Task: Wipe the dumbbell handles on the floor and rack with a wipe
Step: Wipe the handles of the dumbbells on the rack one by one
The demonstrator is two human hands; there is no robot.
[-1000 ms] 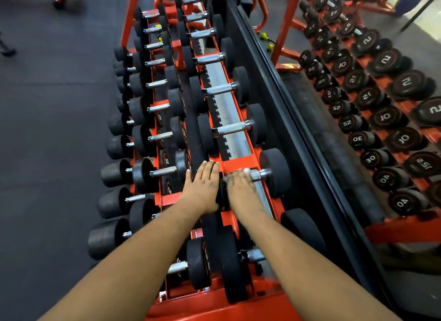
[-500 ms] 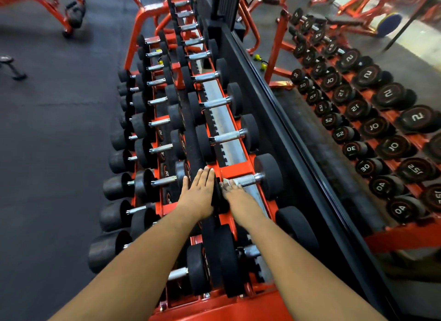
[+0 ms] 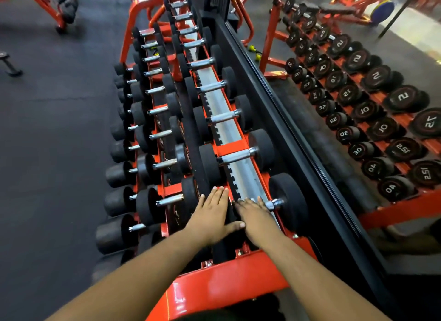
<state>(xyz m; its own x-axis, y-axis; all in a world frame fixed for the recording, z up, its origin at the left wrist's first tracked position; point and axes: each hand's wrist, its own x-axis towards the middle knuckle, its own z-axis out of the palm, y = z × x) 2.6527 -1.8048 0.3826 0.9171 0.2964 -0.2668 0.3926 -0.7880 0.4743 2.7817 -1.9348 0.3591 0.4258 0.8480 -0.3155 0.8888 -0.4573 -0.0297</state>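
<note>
Nearest the camera runs the glossy orange steel end bar of the rack point(image 3: 229, 285), with both bare forearms reaching over it. The left hand point(image 3: 212, 215) lies flat, fingers straight and together, palm down on the matte black rubber head of the closest top-row dumbbell point(image 3: 286, 201), thumb stretched out to the right. The right hand point(image 3: 255, 213) covers that dumbbell's handle, fingers bent over the bar; whether they clamp it, or a wipe beneath them, cannot be told, since no wipe shows clearly. Only the chrome collar of the handle pokes out beyond the fingertips, next to the thick round far head. Just past the hands, a brushed grey metal strip with a toothed black edge runs up the top shelf point(image 3: 224, 127) under the following dumbbells, each with a knurled silver handle between cylindrical black heads. Lower tiers to the left hold further rows, shrinking with distance. On the right a black-framed mirror point(image 3: 358, 105) reflects numbered round end caps. Dark textured rubber floor point(image 3: 52, 129) spreads left.
</note>
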